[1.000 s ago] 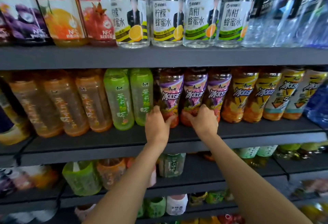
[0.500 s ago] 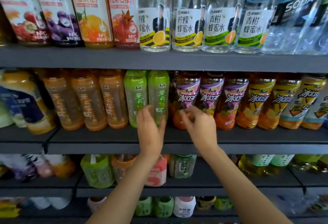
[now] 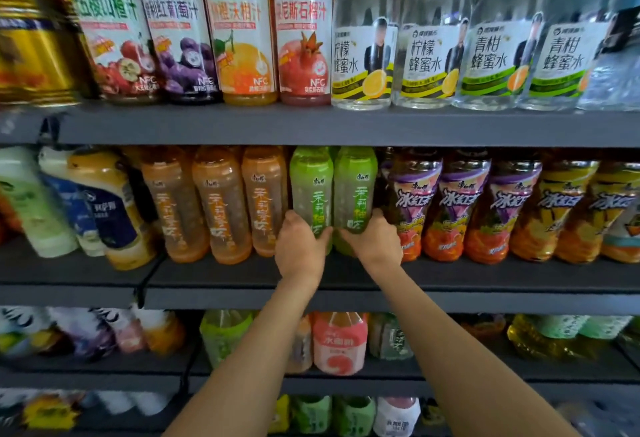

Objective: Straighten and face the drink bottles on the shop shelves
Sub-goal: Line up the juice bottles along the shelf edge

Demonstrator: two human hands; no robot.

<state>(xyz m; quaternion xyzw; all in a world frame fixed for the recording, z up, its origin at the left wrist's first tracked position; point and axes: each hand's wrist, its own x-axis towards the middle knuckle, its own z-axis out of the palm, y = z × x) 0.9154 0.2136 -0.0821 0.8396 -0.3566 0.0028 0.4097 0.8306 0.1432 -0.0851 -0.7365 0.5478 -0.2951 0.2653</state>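
Observation:
Two green tea bottles stand side by side on the middle shelf. My left hand grips the lower part of the left green bottle. My right hand grips the base of the right green bottle. Both labels face forward. Three orange tea bottles stand just to their left. Purple-labelled iced tea bottles stand to the right, then yellow-labelled ones.
The top shelf holds juice bottles and clear honey-water bottles. Leaning white and blue bottles crowd the middle shelf's left end. Lower shelves carry more drinks, among them a pink bottle.
Both hands moved left from the purple iced tea bottles onto the two green bottles. The view also shifted left.

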